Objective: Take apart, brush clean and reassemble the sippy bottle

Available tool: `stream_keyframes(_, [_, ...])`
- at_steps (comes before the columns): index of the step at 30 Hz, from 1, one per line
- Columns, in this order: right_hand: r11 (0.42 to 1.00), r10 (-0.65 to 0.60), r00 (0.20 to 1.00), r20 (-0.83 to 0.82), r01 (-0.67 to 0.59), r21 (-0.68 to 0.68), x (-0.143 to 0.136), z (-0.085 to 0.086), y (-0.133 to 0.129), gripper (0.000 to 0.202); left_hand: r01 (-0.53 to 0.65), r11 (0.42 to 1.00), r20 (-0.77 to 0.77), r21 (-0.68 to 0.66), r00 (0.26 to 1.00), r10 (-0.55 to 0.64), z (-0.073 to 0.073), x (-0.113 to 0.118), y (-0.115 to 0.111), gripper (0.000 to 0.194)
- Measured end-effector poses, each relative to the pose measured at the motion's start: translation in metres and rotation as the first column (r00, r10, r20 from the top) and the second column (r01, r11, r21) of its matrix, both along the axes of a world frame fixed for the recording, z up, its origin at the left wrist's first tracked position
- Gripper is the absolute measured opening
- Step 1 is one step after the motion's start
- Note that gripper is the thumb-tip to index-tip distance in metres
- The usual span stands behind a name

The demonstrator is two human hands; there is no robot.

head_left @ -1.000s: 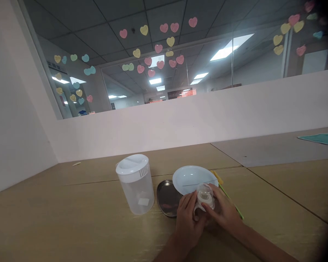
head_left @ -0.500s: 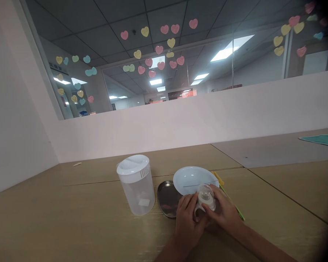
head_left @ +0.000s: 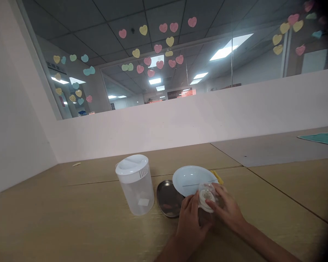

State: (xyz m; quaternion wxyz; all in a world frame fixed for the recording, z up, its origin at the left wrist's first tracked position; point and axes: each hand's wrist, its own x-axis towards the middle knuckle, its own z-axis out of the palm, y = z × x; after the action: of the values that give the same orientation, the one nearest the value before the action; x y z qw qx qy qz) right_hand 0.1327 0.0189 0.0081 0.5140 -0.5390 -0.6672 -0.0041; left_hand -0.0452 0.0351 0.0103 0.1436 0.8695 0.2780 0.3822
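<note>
Head view: nearest me, my left hand [head_left: 190,222] holds the bottle [head_left: 205,206] from the left, curled about its lower part, while my right hand [head_left: 230,209] comes at it from the right, higher up, by the white collar [head_left: 202,200] and clear cap [head_left: 206,186]. Both grips are narrow, fitted to the bottle, which sits between them. Its long axis, as I judge it, runs up and a little away from me, cap uppermost; my hands hide most of the lower part, so I can't tell the exact tilt, or whether it touches the table [head_left: 71,218]. Any twist or pull would turn on this: my right hand is nearer the cap, my left nearer the lower part. Beyond my left hand lies the tray [head_left: 168,200], the bowl [head_left: 191,174] overlapping its right side in my sight, the yellow handle [head_left: 218,177] by the bowl's right edge. The lidded jug [head_left: 136,193] stands just left of the tray. Farther off, at the right, lies the cloth [head_left: 321,138].
</note>
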Motion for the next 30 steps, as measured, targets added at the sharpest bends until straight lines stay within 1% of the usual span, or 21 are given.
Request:
stream_keyframes(2, [0.999,-0.031,1.0,0.003,0.031,0.015,-0.002,0.002,-0.003,0.042,0.013,1.0,-0.006,0.002,1.0,-0.013,0.0,-0.001,0.001,0.08])
stream_keyframes(4, [0.997,-0.051,0.998,0.03,0.049,0.065,-0.005,0.002,-0.006,0.043,0.027,1.0,-0.021,0.011,0.999,-0.027,0.0,-0.003,0.003,0.081])
stream_keyframes(8, [0.981,-0.007,0.996,0.088,-0.01,0.192,-0.006,0.0,-0.009,0.048,0.037,0.999,-0.029,0.011,0.999,-0.037,0.001,-0.003,0.006,0.083])
stream_keyframes(10, [0.968,0.011,0.998,0.063,-0.026,0.249,-0.004,-0.003,-0.008,0.049,0.035,0.999,-0.029,-0.004,0.999,-0.036,0.003,-0.003,0.005,0.084])
stream_keyframes(12, [0.96,0.027,1.0,0.005,-0.027,0.28,-0.002,-0.006,-0.006,0.048,0.029,0.999,-0.032,-0.017,0.999,-0.03,0.005,-0.002,0.004,0.085])
stream_keyframes(14, [0.956,0.006,0.995,-0.099,0.024,0.293,-0.001,-0.006,-0.004,0.048,0.023,1.0,-0.037,-0.021,0.999,-0.024,0.007,-0.002,0.003,0.084])
stream_keyframes(17, [0.956,-0.088,0.959,-0.268,0.157,0.249,-0.001,0.002,-0.003,0.05,0.012,1.0,-0.037,-0.024,0.999,-0.013,0.008,-0.002,0.002,0.085])
stream_keyframes(19, [0.969,-0.132,0.948,-0.291,0.185,0.166,0.001,0.008,-0.001,0.046,0.008,1.0,-0.035,-0.026,0.999,-0.009,0.008,-0.002,0.001,0.085])
stream_keyframes(21, [0.983,-0.152,0.949,-0.277,0.175,0.061,0.004,0.012,0.002,0.041,0.008,1.0,-0.04,-0.023,0.999,-0.009,0.008,-0.003,0.001,0.085])
stream_keyframes(24, [0.988,-0.152,0.941,-0.302,0.141,-0.058,0.008,0.009,0.008,0.042,0.005,1.0,-0.051,-0.011,0.999,-0.006,0.008,-0.003,0.001,0.085])
stream_keyframes(27, [0.992,-0.116,0.932,-0.342,0.093,-0.083,0.011,0.002,0.013,0.046,0.002,1.0,-0.052,-0.003,0.999,-0.002,0.008,-0.003,0.002,0.084])
stream_keyframes(30, [0.996,-0.038,0.939,-0.341,0.007,-0.092,0.012,-0.002,0.015,0.048,0.002,1.0,-0.051,0.004,0.999,-0.001,0.007,-0.003,0.002,0.084])
